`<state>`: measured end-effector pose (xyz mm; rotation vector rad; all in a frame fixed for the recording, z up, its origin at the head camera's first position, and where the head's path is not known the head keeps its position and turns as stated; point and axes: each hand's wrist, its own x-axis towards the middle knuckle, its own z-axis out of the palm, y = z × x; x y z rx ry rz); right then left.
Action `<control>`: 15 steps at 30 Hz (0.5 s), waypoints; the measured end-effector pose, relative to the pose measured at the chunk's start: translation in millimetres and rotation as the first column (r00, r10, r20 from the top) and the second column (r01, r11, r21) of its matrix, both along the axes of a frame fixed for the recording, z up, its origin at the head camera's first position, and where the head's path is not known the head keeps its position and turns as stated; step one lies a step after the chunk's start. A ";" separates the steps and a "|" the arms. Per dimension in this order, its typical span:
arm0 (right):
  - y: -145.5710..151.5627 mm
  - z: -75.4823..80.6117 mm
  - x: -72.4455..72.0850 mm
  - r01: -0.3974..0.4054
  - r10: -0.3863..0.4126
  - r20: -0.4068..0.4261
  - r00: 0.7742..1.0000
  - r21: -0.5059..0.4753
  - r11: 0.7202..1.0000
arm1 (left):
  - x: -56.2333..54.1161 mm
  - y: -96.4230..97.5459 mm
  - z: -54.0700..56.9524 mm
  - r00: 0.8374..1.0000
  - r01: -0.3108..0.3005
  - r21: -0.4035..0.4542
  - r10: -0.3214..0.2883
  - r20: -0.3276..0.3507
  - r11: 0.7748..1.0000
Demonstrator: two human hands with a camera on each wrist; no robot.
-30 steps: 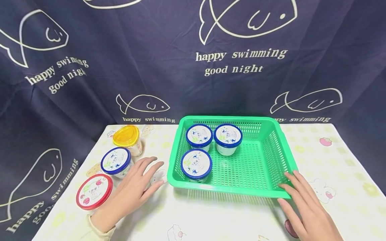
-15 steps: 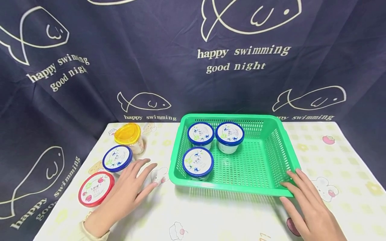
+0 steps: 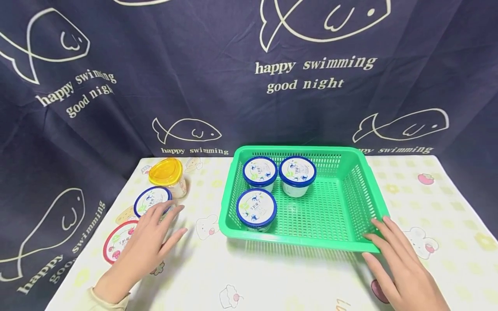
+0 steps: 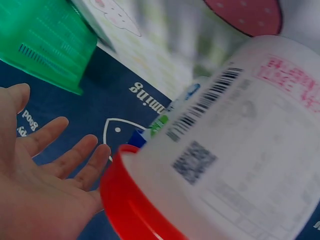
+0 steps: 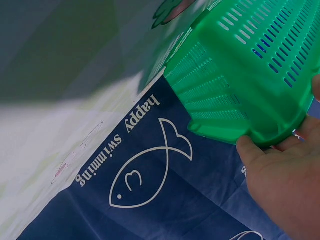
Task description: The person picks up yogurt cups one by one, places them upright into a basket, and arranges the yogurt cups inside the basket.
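Observation:
My left hand (image 3: 142, 242) hovers with loose, spread fingers over the cups at the left. Its fingertips overlap the near side of a blue-lidded cup (image 3: 149, 199); contact cannot be told. Partly hidden behind it is a red-lidded cup (image 3: 116, 242), whose printed white side (image 4: 240, 145) looms large in the left wrist view. No cup sits in that hand's palm (image 4: 50, 200). My right hand (image 3: 408, 274) holds the near right corner of a green basket (image 3: 299, 244), fingers over the rim, thumb outside. Inside the basket stand several items: blue-lidded cups (image 3: 256, 208) grouped at its left.
A yellow-lidded cup (image 3: 166, 172) stands behind the loose blue-lidded one. Patterned cloth covers the table (image 3: 249, 280). A dark blue curtain (image 3: 194, 77) with fish drawings hangs along the back and left edges.
My left hand has moved left and down, away from the basket, and now covers part of the red-lidded cup. The right hand stays at the basket's corner. The view has shifted slightly.

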<state>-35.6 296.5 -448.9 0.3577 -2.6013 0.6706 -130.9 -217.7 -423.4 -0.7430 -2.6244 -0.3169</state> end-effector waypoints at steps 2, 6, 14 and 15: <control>0.2 0.2 0.1 0.002 -0.002 0.002 1.000 -0.001 1.000 | 0.2 -2.5 -0.5 1.000 -0.004 0.000 0.004 -0.001 1.000; 0.7 -0.7 -0.3 -0.007 0.007 -0.001 1.000 -0.004 1.000 | 2.0 -6.8 -2.3 1.000 -0.017 0.000 0.017 -0.017 1.000; 0.5 -1.3 0.7 -0.006 0.006 -0.007 1.000 -0.005 1.000 | 8.5 -16.7 -3.9 0.999 -0.034 0.005 0.034 -0.028 0.999; 0.8 -1.3 0.9 -0.005 0.005 -0.008 1.000 -0.005 1.000 | 9.7 -17.9 -3.3 0.999 -0.039 0.007 0.039 -0.026 0.999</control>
